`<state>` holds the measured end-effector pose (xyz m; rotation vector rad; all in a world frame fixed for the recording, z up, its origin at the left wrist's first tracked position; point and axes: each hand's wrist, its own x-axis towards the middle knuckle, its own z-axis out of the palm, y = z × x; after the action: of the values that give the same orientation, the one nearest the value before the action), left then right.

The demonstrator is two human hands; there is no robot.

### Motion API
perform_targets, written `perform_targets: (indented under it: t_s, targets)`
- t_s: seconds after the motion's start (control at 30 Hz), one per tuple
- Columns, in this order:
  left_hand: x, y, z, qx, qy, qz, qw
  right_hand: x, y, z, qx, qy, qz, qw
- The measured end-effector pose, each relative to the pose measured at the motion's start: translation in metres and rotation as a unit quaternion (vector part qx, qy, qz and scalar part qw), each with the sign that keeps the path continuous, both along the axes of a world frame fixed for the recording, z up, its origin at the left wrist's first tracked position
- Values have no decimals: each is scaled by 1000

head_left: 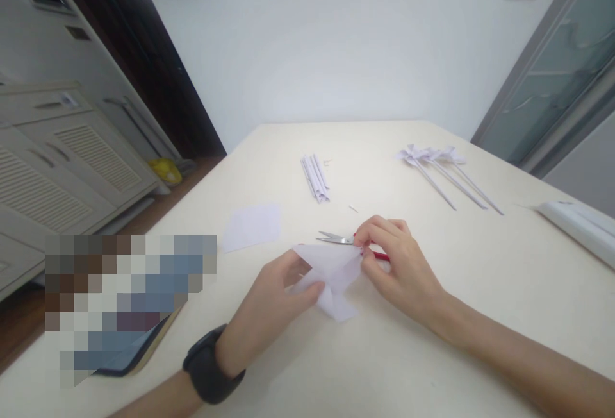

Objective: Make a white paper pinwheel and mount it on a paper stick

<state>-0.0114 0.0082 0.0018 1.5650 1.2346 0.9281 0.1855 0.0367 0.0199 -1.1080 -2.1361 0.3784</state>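
Observation:
A white paper pinwheel head (331, 270), partly folded, is held just above the table between my two hands. My left hand (293, 290), with a black watch on its wrist, grips the paper's left side, thumb in front and fingers behind. With thumb and fingertips my right hand (389, 254) pinches the paper's upper right corner. Red-handled scissors (336, 238) lie open behind the paper, their handles partly hidden by my right hand. To the left a flat square of white paper (252, 227) rests on the table.
Several rolled paper sticks (315, 177) lie together toward the back, with small scraps (353, 208) nearby. Finished paper pinwheels (432, 156) on sticks lie at the back right. A long white box-like object (579, 229) sits at the right edge, and a blurred-out device (134, 309) at the left.

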Motion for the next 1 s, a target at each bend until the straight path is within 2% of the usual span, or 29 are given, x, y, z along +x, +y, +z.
perform_targets:
  t_s: [0.33,0.53,0.67,0.77,1.0]
  targets:
    - [-1,1,2,-5,-42,-5,999,-2,1,-2,10,3,-13,1000]
    - [2,1,17,-42,-62,-13,997,1,5,0,31,3,0,1000]
    - [4,-1,26,-49,-57,-7,997,1,4,-1,84,12,-28,996]
    - [4,-1,26,-58,-61,0,996,0,0,-2,138,16,-36,990]
    - [3,-1,15,-68,-63,3,996,-4,-15,-6,211,0,38,977]
